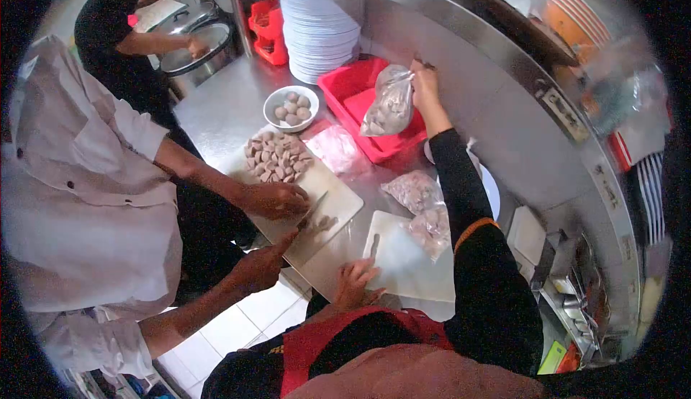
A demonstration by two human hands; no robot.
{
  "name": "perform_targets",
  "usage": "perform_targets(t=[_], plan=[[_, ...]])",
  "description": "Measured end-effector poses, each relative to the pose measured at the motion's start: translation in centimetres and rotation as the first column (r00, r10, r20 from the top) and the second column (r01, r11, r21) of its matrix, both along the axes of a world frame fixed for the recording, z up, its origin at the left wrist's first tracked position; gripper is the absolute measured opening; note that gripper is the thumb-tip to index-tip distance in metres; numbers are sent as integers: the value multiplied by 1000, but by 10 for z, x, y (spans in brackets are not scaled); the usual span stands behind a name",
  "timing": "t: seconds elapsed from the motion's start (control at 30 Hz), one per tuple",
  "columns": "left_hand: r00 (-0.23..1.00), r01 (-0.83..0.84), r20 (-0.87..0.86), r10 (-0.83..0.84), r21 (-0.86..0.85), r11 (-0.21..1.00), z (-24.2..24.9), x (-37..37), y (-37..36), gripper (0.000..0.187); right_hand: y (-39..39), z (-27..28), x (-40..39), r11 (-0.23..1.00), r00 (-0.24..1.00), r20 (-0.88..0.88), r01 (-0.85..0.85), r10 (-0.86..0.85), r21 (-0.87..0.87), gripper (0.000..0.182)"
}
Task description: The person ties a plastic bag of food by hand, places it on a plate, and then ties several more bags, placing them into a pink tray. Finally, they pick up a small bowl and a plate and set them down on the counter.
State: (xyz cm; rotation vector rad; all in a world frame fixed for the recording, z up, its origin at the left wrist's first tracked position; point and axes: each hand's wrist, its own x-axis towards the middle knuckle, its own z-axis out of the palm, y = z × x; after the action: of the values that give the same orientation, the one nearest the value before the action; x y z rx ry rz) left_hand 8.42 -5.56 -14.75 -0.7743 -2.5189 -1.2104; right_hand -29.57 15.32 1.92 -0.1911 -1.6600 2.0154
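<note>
My right hand grips the gathered top of a clear plastic bag with pale food in it, held over a red tray. Down at the counter's front edge, my left hand rests with fingers spread beside a white cutting board; nothing shows in it. Two more filled clear bags, one behind the other, lie by that board's back edge. A flat pinkish bag lies left of the red tray.
At left, a co-worker in white cuts food with a knife on another board holding a brown pile. Behind are a bowl of balls and stacked plates. Another person stands by a large pot.
</note>
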Motion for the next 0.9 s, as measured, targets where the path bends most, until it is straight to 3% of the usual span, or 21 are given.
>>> perform_targets(t=[0.03, 0.1, 0.17, 0.2, 0.23, 0.3, 0.33, 0.37, 0.43, 0.5, 0.57, 0.63, 0.7, 0.73, 0.8, 0.83, 0.9], plan=[[999, 24, 28, -23, -14, 1000, 1, 0, -1, 52, -3, -21, -26, 984, 999, 35, 24, -31, 179, 14], [999, 24, 42, -23, 0, 1000, 0, -2, -1, 49, -11, -51, -68, 982, 996, 54, 67, -78, 176, 13], [998, 33, 55, -34, 14, 999, 0, -3, -2, 46, -29, -49, -73, 997, 989, 126, -71, 73, -17, 12], [997, 33, 67, -33, -1, 999, 1, -3, -2, 46, -31, -45, -75, 989, 956, 256, -136, 145, -53, 10], [996, 34, 82, -33, -14, 999, 1, -3, -2, 46, -33, -37, -70, 989, 954, 262, -135, 145, -54, 10], [996, 35, 80, -34, -4, 999, 0, -4, -4, 46, -31, -26, -62, 896, 911, 69, -381, 406, -228, 24], [996, 39, 76, -40, 6, 999, -1, -3, -4, 47, -21, -22, -59, 823, 835, 9, -541, 550, -171, 38], [995, 51, 85, -52, 8, 999, -1, -3, -4, 47, -11, -18, -52, 830, 841, 17, -530, 540, -174, 38], [999, 7, 34, -6, -28, 1000, -2, -2, -1, 47, 1, 18, -18, 806, 841, 318, -524, 438, 275, 41], [999, 9, 32, -9, 9, 1000, -8, -2, 2, 47, 27, 20, 13, 819, 861, 391, -464, 326, 338, 38], [999, 26, 31, -28, 48, 999, -9, -1, 3, 47, 68, 16, 48, 645, 838, 479, -521, 261, 560, 34], [999, 13, 29, -14, 33, 999, -7, -3, 3, 44, 105, 7, 89, 697, 879, 453, -420, 151, 582, 39], [999, 25, 38, -26, 36, 999, 0, -2, 2, 47, 149, -12, 112, 596, 833, 511, -305, -211, 743, 37], [998, 33, 49, -33, 6, 999, -1, -2, 2, 46, 159, -18, 125, 598, 832, 510, -299, -218, 744, 37], [998, 40, 56, -39, -22, 999, -2, 0, 2, 45, 173, -32, 151, 462, 861, 292, -76, -417, 884, 52], [998, 37, 46, -36, -13, 999, -2, 0, 4, 46, 185, -51, 150, 461, 862, 287, -71, -417, 884, 52], [999, 32, 30, -31, -6, 999, 0, 0, 5, 47, 205, -90, 145, 131, 806, 151, -92, -573, 987, 75]])
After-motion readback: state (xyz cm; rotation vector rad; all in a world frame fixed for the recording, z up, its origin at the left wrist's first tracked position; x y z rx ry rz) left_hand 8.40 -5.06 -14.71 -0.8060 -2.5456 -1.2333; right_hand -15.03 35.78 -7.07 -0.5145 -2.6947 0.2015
